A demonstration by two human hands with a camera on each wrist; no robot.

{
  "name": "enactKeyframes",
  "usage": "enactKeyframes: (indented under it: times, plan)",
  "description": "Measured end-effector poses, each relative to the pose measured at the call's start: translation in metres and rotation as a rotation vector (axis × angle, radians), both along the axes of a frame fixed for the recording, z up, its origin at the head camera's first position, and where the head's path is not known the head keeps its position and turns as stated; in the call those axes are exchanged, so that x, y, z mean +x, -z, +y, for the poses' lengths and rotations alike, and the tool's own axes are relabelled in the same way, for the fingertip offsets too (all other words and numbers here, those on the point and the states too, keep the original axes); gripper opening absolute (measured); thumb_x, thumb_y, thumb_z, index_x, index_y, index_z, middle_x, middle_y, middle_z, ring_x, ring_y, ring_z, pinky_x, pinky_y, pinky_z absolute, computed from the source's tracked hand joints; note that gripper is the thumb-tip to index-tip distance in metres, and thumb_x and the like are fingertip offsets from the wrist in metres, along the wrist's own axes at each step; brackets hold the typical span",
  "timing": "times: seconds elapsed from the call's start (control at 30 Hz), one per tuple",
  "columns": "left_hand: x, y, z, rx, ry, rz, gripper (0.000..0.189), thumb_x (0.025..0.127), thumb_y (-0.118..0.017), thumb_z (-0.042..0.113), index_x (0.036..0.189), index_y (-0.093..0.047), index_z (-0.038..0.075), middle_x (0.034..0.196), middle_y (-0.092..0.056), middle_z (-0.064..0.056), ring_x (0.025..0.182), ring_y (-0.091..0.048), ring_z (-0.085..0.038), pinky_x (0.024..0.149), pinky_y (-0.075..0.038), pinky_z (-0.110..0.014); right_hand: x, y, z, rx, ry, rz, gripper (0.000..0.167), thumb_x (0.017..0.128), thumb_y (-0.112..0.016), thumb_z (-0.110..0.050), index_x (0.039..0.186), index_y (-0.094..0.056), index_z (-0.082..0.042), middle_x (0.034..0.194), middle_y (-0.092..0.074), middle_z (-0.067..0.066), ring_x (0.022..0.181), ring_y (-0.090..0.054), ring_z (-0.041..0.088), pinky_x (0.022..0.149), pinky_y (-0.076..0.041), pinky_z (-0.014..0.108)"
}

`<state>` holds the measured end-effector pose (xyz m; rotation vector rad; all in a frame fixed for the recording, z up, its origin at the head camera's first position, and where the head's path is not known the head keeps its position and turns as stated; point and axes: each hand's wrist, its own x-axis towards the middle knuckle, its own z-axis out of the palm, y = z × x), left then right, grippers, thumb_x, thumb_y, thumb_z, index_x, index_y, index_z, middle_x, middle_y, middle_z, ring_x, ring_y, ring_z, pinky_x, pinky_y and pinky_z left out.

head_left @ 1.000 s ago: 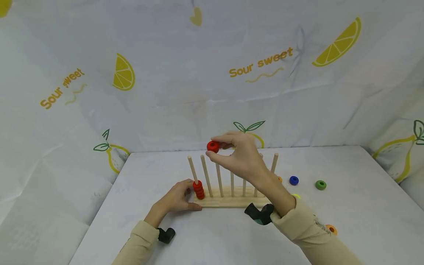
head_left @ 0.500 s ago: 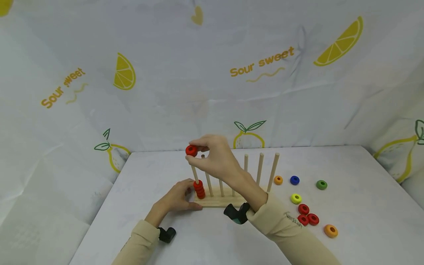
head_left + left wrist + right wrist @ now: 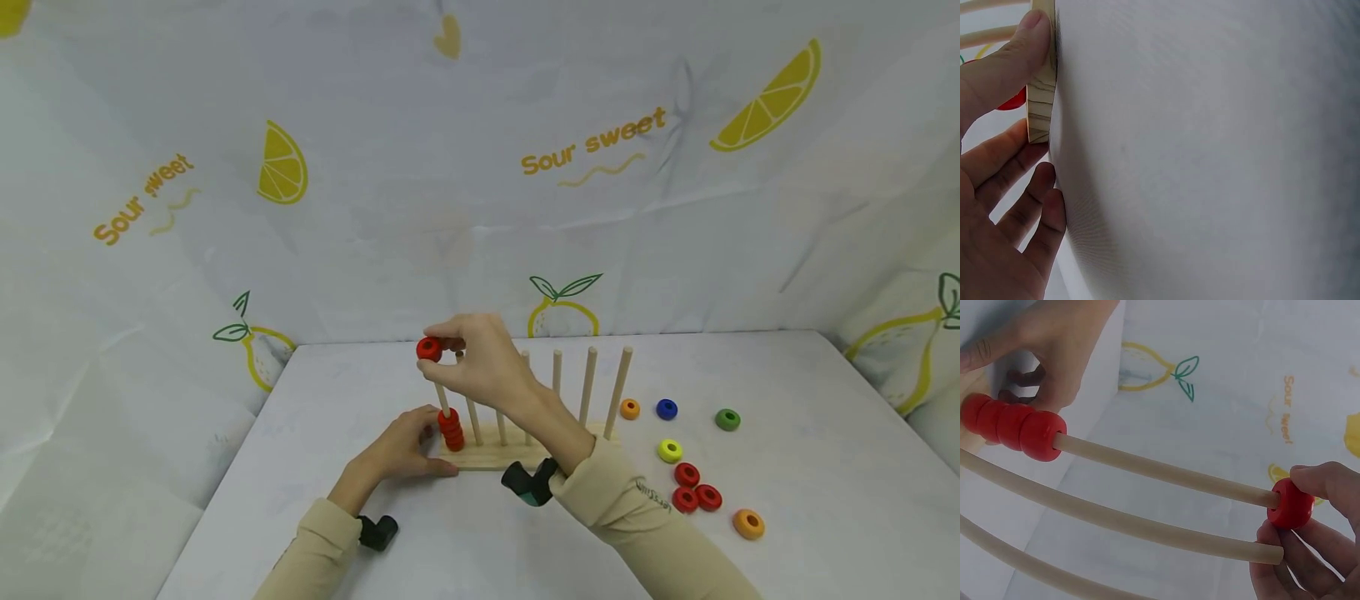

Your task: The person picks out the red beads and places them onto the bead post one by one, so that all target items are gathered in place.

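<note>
A wooden peg stand (image 3: 517, 457) with a row of upright pegs stands on the table. On its leftmost peg (image 3: 1166, 470) several red beads (image 3: 452, 431) are stacked at the bottom. My right hand (image 3: 487, 362) pinches another red bead (image 3: 1291, 504) between thumb and fingers at the top of that peg. In the right wrist view the peg's tip sits in this bead's hole. My left hand (image 3: 401, 446) grips the left end of the stand's base, its thumb in front (image 3: 1013, 59) and fingers around the end.
To the right of the stand lie loose beads: orange (image 3: 630, 408), blue (image 3: 667, 409), green (image 3: 727, 419), yellow (image 3: 670, 451), three red (image 3: 708, 497) and a nearer orange bead (image 3: 748, 523). A white printed cloth (image 3: 420, 167) hangs behind the table.
My right hand has carried the red bead left to the leftmost peg, then lowered it slightly onto the peg's top. My left hand has stayed on the base.
</note>
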<state>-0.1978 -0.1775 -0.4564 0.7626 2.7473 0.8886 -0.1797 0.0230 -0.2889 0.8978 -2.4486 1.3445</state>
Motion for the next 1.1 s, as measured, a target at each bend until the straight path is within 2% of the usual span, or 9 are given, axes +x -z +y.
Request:
enactKeyframes:
  times: [0.17,0.37,0.47,0.67,0.83,1.1]
  plan:
    - [0.000,0.000,0.000,-0.006,0.003,0.008,0.048,0.072,-0.093,0.036,0.111,-0.069,0.023,0.099,-0.062,0.008,0.092,-0.052,-0.014,0.083,-0.045,-0.029,0.000,0.001,0.000,0.021,0.001,0.002,0.031,0.083,-0.080,-0.006,0.113,-0.075,0.004,0.105,-0.078,0.013,0.090,-0.073,0.021,0.082,-0.059,0.037]
    - [0.001,-0.001,0.000,-0.006,0.004,0.006,0.048,0.072,-0.093,0.037,0.111,-0.070,0.023,0.098,-0.062,0.009,0.093,-0.053,-0.014,0.085,-0.046,-0.030,-0.001,0.003,0.001,0.024,0.002,0.008,0.034,0.083,-0.081,-0.008,0.115,-0.075,0.003,0.111,-0.078,0.014,0.095,-0.074,0.023,0.084,-0.059,0.035]
    - [0.000,-0.001,0.000,0.007,0.021,0.020,0.046,0.072,-0.093,0.036,0.109,-0.070,0.023,0.099,-0.063,0.009,0.093,-0.053,-0.014,0.085,-0.046,-0.030,0.000,0.003,0.002,0.000,0.004,-0.004,0.032,0.084,-0.081,-0.010,0.114,-0.075,0.001,0.114,-0.077,0.013,0.099,-0.074,0.025,0.088,-0.060,0.034]
    - [-0.002,0.001,0.000,0.009,0.036,0.048,0.046,0.071,-0.094,0.035,0.109,-0.069,0.024,0.102,-0.064,0.010,0.092,-0.053,-0.013,0.085,-0.045,-0.030,0.001,0.002,0.006,-0.066,-0.005,0.014,0.019,0.086,-0.076,-0.011,0.104,-0.076,-0.003,0.103,-0.078,0.009,0.094,-0.073,0.022,0.088,-0.059,0.030]
    - [-0.002,0.002,0.000,0.006,0.043,0.062,0.046,0.071,-0.094,0.034,0.109,-0.070,0.024,0.103,-0.064,0.011,0.091,-0.053,-0.012,0.085,-0.045,-0.029,0.005,0.002,0.012,-0.095,-0.012,0.038,0.019,0.086,-0.077,-0.011,0.104,-0.076,-0.003,0.104,-0.078,0.008,0.093,-0.073,0.020,0.088,-0.059,0.032]
    - [-0.004,0.003,-0.001,0.017,0.045,0.061,0.044,0.071,-0.094,0.033,0.106,-0.071,0.026,0.102,-0.065,0.012,0.092,-0.054,-0.011,0.086,-0.046,-0.030,0.016,0.004,0.027,-0.125,0.028,0.074,0.021,0.083,-0.081,-0.010,0.103,-0.077,-0.005,0.103,-0.078,0.007,0.094,-0.071,0.020,0.087,-0.059,0.032]
